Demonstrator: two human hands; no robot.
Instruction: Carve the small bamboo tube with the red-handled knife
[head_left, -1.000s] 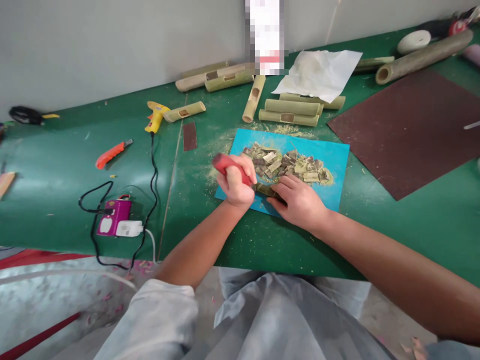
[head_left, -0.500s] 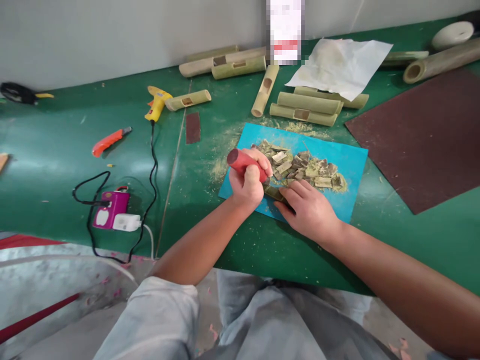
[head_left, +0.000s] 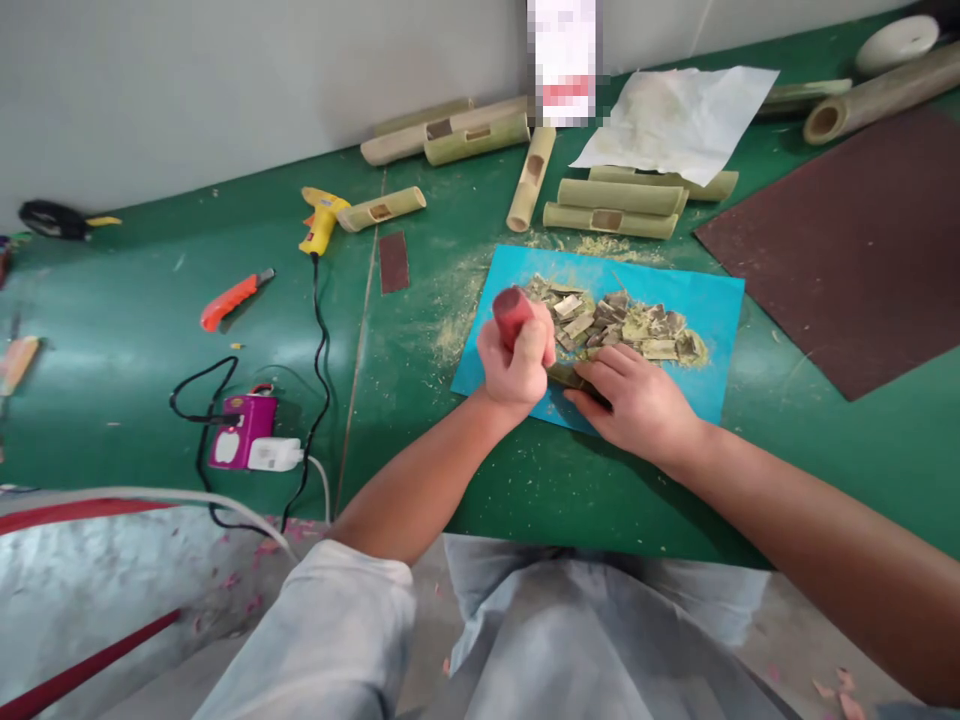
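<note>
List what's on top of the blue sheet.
Chips and pale dust lie on the blue sheet; the right hand holds a greenish piece over it. The left hand, gripping a red handle, hides what is beneath it.

I see the red handle (head_left: 513, 316) tipped more upright in the left hand (head_left: 517, 362), out of its earlier leftward lean. That fist has also edged nearer the right hand (head_left: 645, 405).

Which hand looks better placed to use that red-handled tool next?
Probably the left hand: it grips the red handle, close beside the bamboo piece. The right hand is occupied, holding that piece over the blue sheet.
</note>
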